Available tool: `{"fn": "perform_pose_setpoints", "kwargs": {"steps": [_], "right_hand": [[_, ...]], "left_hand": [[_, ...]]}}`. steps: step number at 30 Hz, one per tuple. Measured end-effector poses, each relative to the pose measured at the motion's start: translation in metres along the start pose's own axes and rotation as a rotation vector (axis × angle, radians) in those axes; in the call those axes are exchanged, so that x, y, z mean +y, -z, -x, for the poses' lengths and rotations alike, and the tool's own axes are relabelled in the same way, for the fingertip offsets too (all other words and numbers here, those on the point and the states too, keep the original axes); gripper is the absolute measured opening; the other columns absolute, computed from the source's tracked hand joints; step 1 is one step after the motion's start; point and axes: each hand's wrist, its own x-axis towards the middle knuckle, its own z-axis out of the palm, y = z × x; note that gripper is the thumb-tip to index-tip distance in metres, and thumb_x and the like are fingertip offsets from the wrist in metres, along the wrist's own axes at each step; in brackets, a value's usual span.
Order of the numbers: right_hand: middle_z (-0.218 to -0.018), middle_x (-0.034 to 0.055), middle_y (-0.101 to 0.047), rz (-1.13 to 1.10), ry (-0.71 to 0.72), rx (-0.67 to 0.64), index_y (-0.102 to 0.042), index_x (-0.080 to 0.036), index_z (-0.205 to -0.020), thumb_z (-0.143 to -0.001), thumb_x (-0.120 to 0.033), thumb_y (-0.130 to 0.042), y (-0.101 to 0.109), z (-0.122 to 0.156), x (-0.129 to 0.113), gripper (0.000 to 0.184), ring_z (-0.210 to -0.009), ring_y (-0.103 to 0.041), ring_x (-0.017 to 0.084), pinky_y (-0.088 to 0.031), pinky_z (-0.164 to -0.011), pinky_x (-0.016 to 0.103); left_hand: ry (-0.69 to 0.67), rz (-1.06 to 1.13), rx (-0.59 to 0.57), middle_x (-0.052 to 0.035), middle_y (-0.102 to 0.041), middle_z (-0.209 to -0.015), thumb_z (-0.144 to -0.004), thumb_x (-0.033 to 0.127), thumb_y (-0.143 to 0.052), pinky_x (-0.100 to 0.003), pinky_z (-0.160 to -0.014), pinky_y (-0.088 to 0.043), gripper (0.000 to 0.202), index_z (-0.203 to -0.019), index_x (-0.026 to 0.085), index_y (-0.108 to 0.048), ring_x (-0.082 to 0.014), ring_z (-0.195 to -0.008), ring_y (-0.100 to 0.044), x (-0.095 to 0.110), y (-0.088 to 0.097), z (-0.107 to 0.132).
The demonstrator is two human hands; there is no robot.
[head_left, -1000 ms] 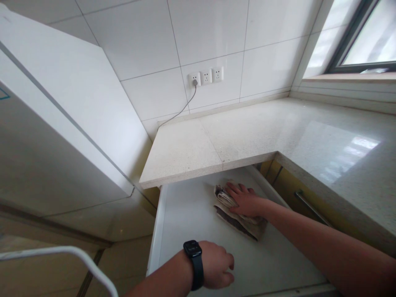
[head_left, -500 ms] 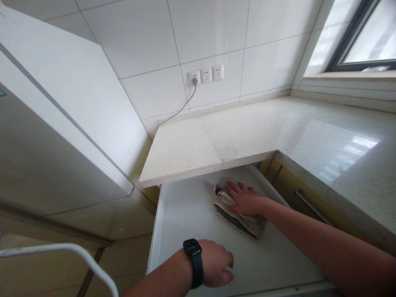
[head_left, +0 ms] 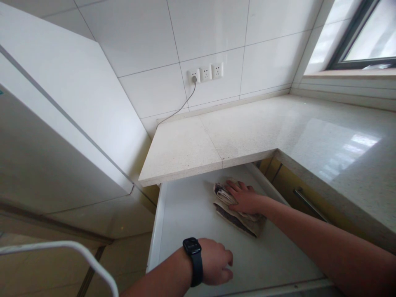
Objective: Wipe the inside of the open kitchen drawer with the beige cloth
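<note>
My right hand (head_left: 244, 199) lies flat, fingers stretched out, on a folded beige and dark cloth (head_left: 238, 216) inside a pulled-out white drawer (head_left: 185, 206). The cloth sits toward the drawer's back right, just under the counter edge. My left hand (head_left: 216, 264), with a black watch on the wrist, hovers over the drawer's front part with fingers curled loosely; nothing shows in it.
A speckled stone countertop (head_left: 247, 132) runs in an L above the drawer. A white appliance side (head_left: 62, 123) stands at left. Wall sockets (head_left: 206, 74) with a plugged cable sit on the tiles. A metal handle (head_left: 309, 204) shows at right, a white rail (head_left: 77, 255) at bottom left.
Almost nothing has changed; the view has drifted slightly, and both hands stay where they were.
</note>
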Motion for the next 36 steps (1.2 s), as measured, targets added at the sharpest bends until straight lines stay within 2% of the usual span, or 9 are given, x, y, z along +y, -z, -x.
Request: {"fn": "perform_pose_setpoints", "kwargs": {"steps": [10, 17, 22, 29, 36], "right_hand": [[-0.165, 0.0124, -0.011, 0.020, -0.001, -0.007, -0.024, -0.024, -0.156, -0.079, -0.061, -0.053, -0.0011, -0.0003, 0.0003, 0.091, -0.140, -0.018, 0.054, -0.027, -0.100, 0.073], [-0.164, 0.0139, -0.016, 0.016, -0.004, 0.005, -0.025, -0.026, -0.156, -0.078, -0.060, -0.057, -0.0012, -0.0004, 0.0005, 0.090, -0.140, -0.020, 0.053, -0.028, -0.099, 0.072], [-0.165, 0.0121, -0.013, 0.020, 0.008, 0.003, -0.025, -0.028, -0.156, -0.079, -0.058, -0.057, -0.0024, -0.0008, 0.0016, 0.089, -0.141, -0.019, 0.053, -0.029, -0.100, 0.071], [-0.165, 0.0157, -0.013, 0.051, 0.005, 0.031, -0.025, -0.025, -0.156, -0.080, -0.056, -0.057, -0.0074, -0.0024, 0.0028, 0.088, -0.139, -0.022, 0.055, -0.029, -0.098, 0.073], [-0.165, 0.0135, -0.012, 0.032, -0.012, 0.002, -0.023, -0.026, -0.156, -0.079, -0.056, -0.057, -0.0003, 0.0009, -0.0019, 0.090, -0.141, -0.018, 0.053, -0.029, -0.100, 0.071]], "left_hand": [[0.013, -0.001, 0.006, -0.0147, -0.071, -0.112, -0.084, 0.048, -0.047, -0.049, -0.083, -0.055, 0.049, -0.122, 0.024, -0.067, -0.0343, -0.102, -0.068, 0.0001, -0.0001, 0.0009], [0.015, -0.024, 0.012, -0.0142, -0.072, -0.110, -0.085, 0.048, -0.047, -0.048, -0.083, -0.056, 0.048, -0.121, 0.024, -0.067, -0.0325, -0.101, -0.069, -0.0011, -0.0024, 0.0002], [0.003, -0.007, 0.013, -0.0156, -0.072, -0.110, -0.084, 0.048, -0.045, -0.050, -0.082, -0.055, 0.050, -0.121, 0.023, -0.068, -0.0352, -0.101, -0.069, -0.0008, -0.0022, 0.0001], [0.003, -0.006, 0.010, -0.0151, -0.072, -0.111, -0.084, 0.047, -0.046, -0.050, -0.083, -0.056, 0.048, -0.121, 0.024, -0.068, -0.0344, -0.102, -0.069, -0.0010, -0.0024, -0.0004], [-0.002, -0.004, 0.028, -0.0155, -0.072, -0.110, -0.084, 0.048, -0.046, -0.053, -0.082, -0.056, 0.049, -0.120, 0.024, -0.068, -0.0365, -0.101, -0.069, -0.0016, -0.0036, 0.0001]]}}
